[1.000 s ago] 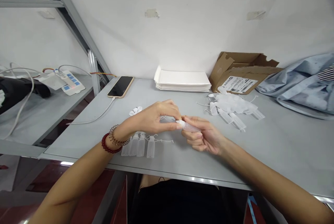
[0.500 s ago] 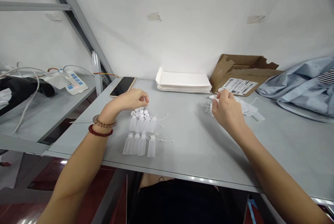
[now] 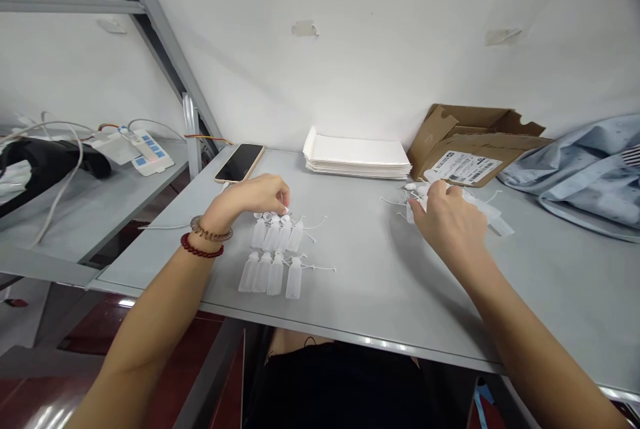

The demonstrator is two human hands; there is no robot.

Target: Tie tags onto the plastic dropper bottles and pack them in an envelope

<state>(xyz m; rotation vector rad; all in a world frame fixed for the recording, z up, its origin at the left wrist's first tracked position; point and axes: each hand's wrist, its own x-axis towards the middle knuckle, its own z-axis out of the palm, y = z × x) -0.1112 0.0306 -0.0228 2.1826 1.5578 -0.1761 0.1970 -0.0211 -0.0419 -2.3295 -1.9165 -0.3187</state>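
Observation:
My left hand (image 3: 267, 194) is closed in a pinch over a heap of small white caps (image 3: 273, 217), its fingertips on one of them. Below the heap, small translucent plastic bottles (image 3: 271, 237) with thin white cords lie side by side. A second row of the same bottles (image 3: 275, 274) lies nearer the table edge. On the right, my right hand (image 3: 447, 215) reaches over a loose pile of translucent bottles and white cords (image 3: 493, 212). Its thumb stands apart from the bent fingers, whose tips are partly hidden in the pile.
A phone (image 3: 240, 163) lies behind my left hand. Against the wall is a stack of white envelopes (image 3: 357, 155), with an open cardboard box (image 3: 460, 149) beside it and blue-grey cloth (image 3: 580, 172) at far right. Cables and a power strip (image 3: 151, 152) occupy the left shelf.
My left hand has lowered onto the caps, its fingertips now touching them. My right hand has dipped slightly deeper into the pile. The view has shifted a little.

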